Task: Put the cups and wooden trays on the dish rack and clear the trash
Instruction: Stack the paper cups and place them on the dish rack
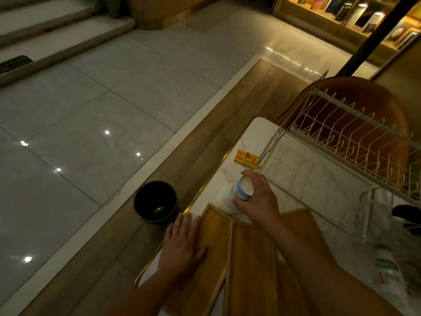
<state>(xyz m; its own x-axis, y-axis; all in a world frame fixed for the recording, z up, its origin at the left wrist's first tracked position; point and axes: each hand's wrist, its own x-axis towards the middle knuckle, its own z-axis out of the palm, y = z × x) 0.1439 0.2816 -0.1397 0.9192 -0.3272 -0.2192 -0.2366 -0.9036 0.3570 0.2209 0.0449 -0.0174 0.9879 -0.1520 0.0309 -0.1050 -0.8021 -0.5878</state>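
My right hand (257,201) grips a small white cup with a blue band (242,190), tilted on its side just above a white plastic cup (224,200) that stands on the marble table (257,131). My left hand (182,245) lies flat, fingers straight, on the left wooden tray (214,226) near the table's gold edge. A second wooden tray (250,258) lies beside it under my right forearm. The white wire dish rack (355,137) stands at the right, its upper tier bare.
A black bin (155,202) sits on the floor just left of the table. A yellow packet (246,158) lies by the rack's leg. Clear glasses and a plastic bottle (387,270) crowd the right side. An orange chair back rises behind the rack.
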